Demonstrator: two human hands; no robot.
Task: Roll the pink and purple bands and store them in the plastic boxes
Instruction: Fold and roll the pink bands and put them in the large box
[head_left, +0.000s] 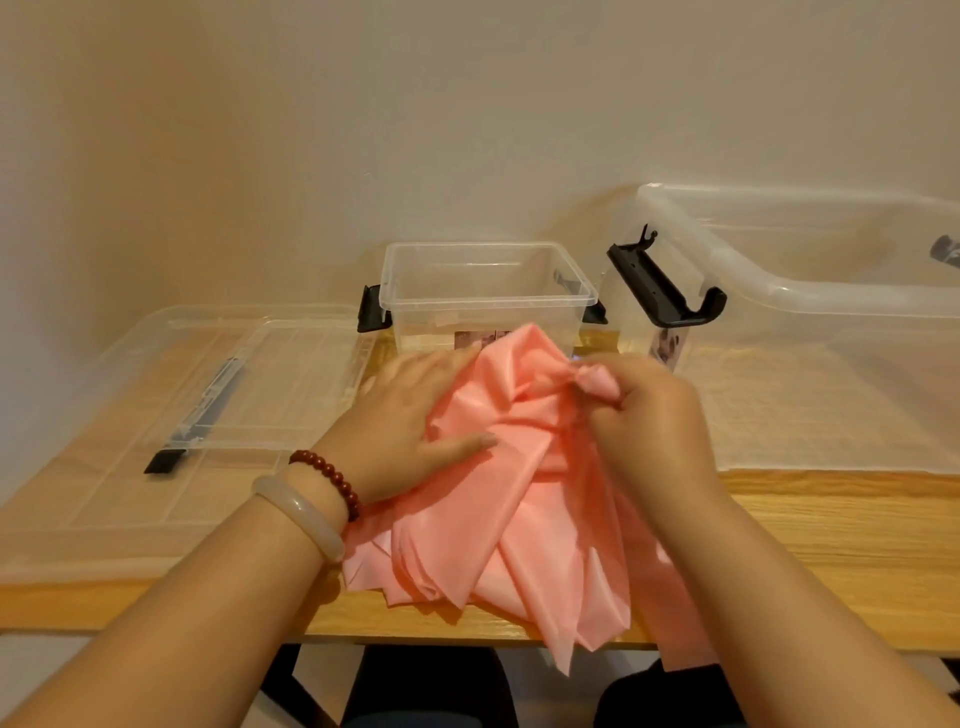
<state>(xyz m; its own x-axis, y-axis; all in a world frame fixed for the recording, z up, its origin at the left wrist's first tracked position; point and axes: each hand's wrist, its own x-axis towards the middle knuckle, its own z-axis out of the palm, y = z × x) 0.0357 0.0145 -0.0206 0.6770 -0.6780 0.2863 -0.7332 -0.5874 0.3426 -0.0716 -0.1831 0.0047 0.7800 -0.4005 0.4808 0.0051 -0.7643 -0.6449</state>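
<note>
A pink band (498, 499) lies crumpled in loose folds at the front of the wooden table (810, 525), its lower end hanging over the edge. My left hand (400, 426) rests flat on its left side, fingers straight. My right hand (649, 415) pinches a bunched end of the band and lifts it slightly. Just behind the band stands a small clear plastic box (485, 291) with black latches, open. A larger clear box (810, 270) stands at the back right, also open. No purple band is in view.
A clear lid (218, 395) with a black handle lies flat on the table's left side. A wall closes off the back. The large box's black latch (665, 291) sticks out toward the small box.
</note>
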